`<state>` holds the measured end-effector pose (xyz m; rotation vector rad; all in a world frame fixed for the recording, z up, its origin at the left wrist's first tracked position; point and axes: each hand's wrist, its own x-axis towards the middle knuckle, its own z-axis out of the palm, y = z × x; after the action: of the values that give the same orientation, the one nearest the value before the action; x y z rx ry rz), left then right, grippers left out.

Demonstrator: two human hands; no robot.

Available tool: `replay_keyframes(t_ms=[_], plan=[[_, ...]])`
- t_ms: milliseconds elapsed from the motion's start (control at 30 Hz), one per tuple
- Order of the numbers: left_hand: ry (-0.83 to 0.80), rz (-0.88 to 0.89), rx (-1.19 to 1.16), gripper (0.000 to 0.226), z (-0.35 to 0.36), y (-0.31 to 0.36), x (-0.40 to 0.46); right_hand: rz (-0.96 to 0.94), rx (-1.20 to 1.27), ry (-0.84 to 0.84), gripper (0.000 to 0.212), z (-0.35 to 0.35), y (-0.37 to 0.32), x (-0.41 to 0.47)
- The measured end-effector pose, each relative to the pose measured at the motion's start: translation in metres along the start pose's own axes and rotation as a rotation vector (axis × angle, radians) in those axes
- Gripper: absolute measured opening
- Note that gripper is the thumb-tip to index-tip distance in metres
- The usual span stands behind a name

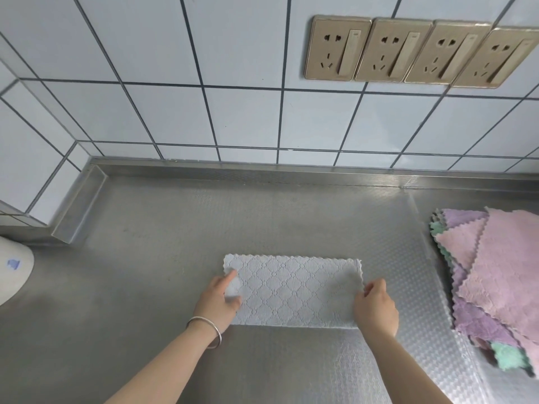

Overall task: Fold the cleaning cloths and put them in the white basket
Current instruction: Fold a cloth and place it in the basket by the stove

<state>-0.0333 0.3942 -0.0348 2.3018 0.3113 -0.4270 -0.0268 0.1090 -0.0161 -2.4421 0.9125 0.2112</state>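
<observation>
2 bare forearms come up from the bottom edge of the frame, and both hands are on a pale grey cloth (294, 293) lying flat in the lower centre, folded into a wide rectangle with zigzag edges. Left hand (218, 301) has a silver bangle (207, 330) at the wrist; its thumb lies on top of the cloth's left end and the fingers curl at that edge, pinching it. Right hand (376, 307) sits at the cloth's right end, fingers curled down onto the edge; whether they are clamped on the fabric or just pressing it, cannot tell. All of it rests on a steel counter (131, 287) with a dimpled sheet over its right part. At the right edge of the frame, well apart from the grey cloth, lies a loose pile of fluffy cloths (495, 275) in pink, purple and mint green, unfolded and overlapping. At the far left edge a white rounded object (14, 272) with a small blue mark pokes in; only part shows. Further up, the white tiled wall (204, 112) carries 4 gold sockets (420, 51) in a row, upper right.
</observation>
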Motion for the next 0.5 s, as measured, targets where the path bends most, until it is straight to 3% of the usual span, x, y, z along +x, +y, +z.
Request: replay_keyframes(t_ms=[133, 200, 267, 333, 433, 500], plan=[[0.023, 0.012, 0.114, 0.064, 0.002, -0.001, -0.004, -0.03, -0.042, -0.022, 0.013, 0.002, 0.002, -0.001], [0.12, -0.018, 0.154, 0.063, 0.002, 0.0, -0.01, -0.072, -0.137, 0.0, 0.017, 0.003, 0.003, -0.004], [0.293, 0.007, 0.231, 0.06, 0.006, 0.0, -0.016, -0.179, -0.317, 0.093, 0.026, 0.007, 0.0, -0.009], [0.376, 0.145, 0.434, 0.055, 0.013, 0.001, -0.017, -0.387, -0.349, 0.174, 0.031, 0.015, -0.006, -0.02], [0.253, 0.302, 0.636, 0.054, 0.03, 0.015, -0.015, -0.693, -0.312, 0.128, 0.038, 0.036, -0.014, -0.044], [0.18, 0.369, 0.694, 0.052, 0.045, 0.023, -0.014, -0.8, -0.372, 0.035, 0.045, 0.052, -0.017, -0.056]])
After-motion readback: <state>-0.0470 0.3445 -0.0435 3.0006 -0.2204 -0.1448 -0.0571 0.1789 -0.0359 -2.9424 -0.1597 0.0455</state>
